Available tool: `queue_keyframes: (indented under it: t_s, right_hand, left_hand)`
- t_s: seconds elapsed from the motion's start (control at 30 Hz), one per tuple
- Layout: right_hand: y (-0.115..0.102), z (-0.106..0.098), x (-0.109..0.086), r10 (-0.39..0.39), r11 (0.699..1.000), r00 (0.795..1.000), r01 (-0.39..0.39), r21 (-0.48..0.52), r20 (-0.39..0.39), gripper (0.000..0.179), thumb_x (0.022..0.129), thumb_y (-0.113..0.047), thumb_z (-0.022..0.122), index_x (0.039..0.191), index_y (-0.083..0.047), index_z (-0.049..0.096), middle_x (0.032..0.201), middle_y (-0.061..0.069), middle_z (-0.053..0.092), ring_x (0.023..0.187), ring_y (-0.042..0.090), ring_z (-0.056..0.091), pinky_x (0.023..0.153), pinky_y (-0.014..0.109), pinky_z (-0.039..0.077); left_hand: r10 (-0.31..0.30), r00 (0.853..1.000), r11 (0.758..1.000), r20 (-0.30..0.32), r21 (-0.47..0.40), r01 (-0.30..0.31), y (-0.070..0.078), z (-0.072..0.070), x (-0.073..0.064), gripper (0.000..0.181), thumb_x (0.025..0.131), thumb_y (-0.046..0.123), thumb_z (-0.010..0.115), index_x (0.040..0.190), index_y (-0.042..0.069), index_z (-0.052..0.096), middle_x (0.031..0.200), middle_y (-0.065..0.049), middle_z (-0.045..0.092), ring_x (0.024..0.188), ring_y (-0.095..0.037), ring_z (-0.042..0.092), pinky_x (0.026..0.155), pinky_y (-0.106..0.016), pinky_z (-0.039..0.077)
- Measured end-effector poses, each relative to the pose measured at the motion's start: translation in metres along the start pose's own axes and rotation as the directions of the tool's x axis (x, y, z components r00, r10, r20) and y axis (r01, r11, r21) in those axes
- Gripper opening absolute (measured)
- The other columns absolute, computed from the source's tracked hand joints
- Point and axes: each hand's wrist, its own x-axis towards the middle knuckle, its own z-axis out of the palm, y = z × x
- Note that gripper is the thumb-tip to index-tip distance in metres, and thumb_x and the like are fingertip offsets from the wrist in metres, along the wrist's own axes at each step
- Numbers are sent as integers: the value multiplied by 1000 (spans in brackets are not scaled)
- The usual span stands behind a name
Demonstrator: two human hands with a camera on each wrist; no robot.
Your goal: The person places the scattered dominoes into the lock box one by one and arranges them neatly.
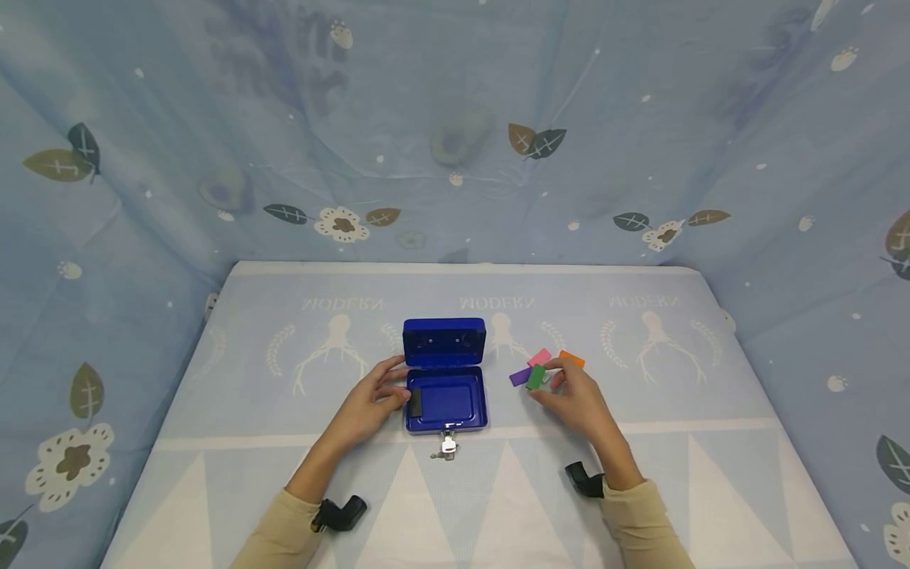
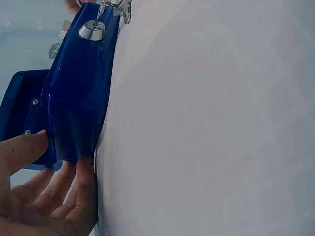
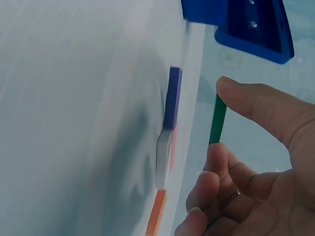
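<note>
A blue metal cash box stands on the table with its lid raised at the back. My left hand holds the box's left side wall, thumb at the rim and fingers along the outside. Inside, against the left wall, lies a black block. To the right of the box, my right hand pinches a green block between thumb and fingertip, raised off the table. Below it lie a purple block, a white block, a pink block and an orange block.
Small keys hang from the silver lock on the box's front. A patterned cloth covers the table. Blue patterned fabric rises behind and at both sides. Black camera mounts are on both wrists.
</note>
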Motion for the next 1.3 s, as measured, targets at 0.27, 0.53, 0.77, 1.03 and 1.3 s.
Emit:
queue_keyframes:
  t_s: [0.27, 0.53, 0.77, 1.03, 1.3]
  right_hand:
    - [-9, 8, 0, -17, 1000, 1000, 17, -6, 19, 50, 82, -18, 84, 123, -4, 59, 86, 7, 57, 68, 20, 47, 60, 33, 39]
    - [-19, 15, 0, -68, 998, 997, 68, 3, 34, 50, 80, -18, 86, 120, -5, 59, 88, 5, 59, 63, 17, 45, 56, 29, 37]
    - [-26, 21, -1, -131, 991, 990, 131, 4, 49, 51, 80, -19, 86, 121, -5, 61, 87, 5, 58, 62, 16, 44, 54, 28, 36]
    - [-36, 28, -2, -164, 986, 984, 163, 27, 66, 50, 79, -18, 86, 121, -6, 61, 88, 3, 58, 63, 15, 45, 56, 28, 37]
    - [-45, 34, 0, -199, 980, 977, 198, 11, 77, 50, 79, -19, 86, 121, -7, 62, 87, 3, 58, 64, 14, 46, 59, 29, 41]
  left_hand:
    - [-19, 1000, 1000, -9, 4, 19, 1, 0, -1, 60, 98, 9, 65, 152, 15, 41, 139, -14, 57, 115, -29, 63, 94, -47, 50]
    - [-24, 1000, 1000, -7, -3, 24, 1, -1, -1, 60, 97, 10, 65, 152, 17, 42, 139, -13, 57, 115, -29, 63, 96, -49, 49]
    - [-15, 1000, 1000, -2, -18, 15, -1, -1, -1, 60, 98, 11, 65, 152, 18, 41, 139, -13, 57, 115, -28, 63, 95, -48, 49]
    - [-21, 1000, 1000, -6, -11, 21, -1, 0, 0, 61, 97, 10, 65, 152, 18, 41, 139, -13, 57, 115, -27, 63, 95, -48, 49]
    - [-21, 1000, 1000, -5, -19, 20, -4, 0, 0, 60, 97, 10, 66, 152, 19, 42, 139, -12, 57, 115, -27, 63, 95, -47, 49]
